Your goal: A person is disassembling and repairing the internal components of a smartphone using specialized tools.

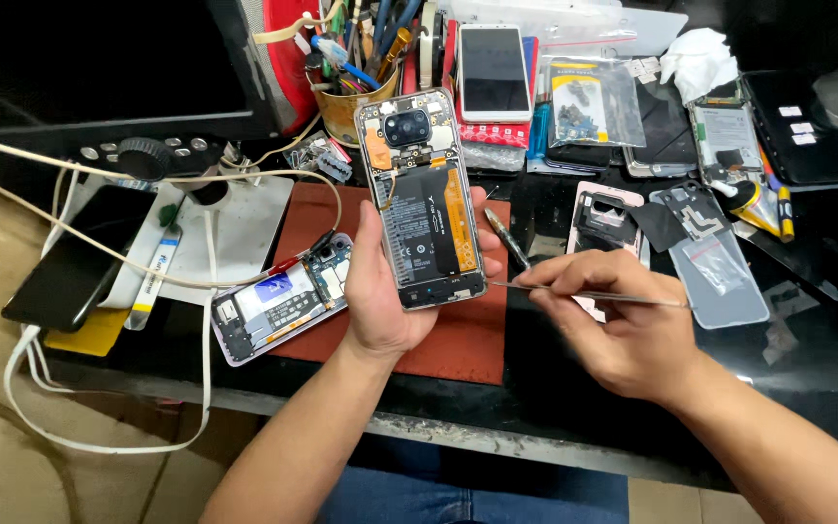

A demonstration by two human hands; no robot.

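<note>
Nearest: right hand (632, 335), fingers curled in, thumb + forefinger pressed together pinching thin metal tweezers (584, 294) near their middle. Tweezers lie almost level, tip pointing left, tip at the lower right edge of the opened phone (424, 199); whether tip actually touches the frame, can't tell.

Left hand (385, 291) just left of that, holding the opened phone upright w/ back cover off. Thumb laid along the phone's left edge, fingertips wrapped round the right edge, palm behind lower half. Grip closed on the phone body, not spread. Phone shows black battery mid-body, orange flex strip down right side, camera block at top. It sits above the red-brown work mat (458, 340), betw. the two hands, tweezers' tip at its bottom right corner.

On the mat's left edge, beside left wrist: second opened phone (278, 301), lying flat, tilted. Further left: dark phone (75, 257) face-down over a yellow pad, white cables looping round it.

Right of the tweezers: pink phone frame (608, 218) and a grey back cover (720, 267) w/ small plastic bag on it.

Far back: cup of tools (356, 82), white-screened phone (493, 70), clear bag of small parts (594, 102), crumpled white tissue (695, 58).
</note>
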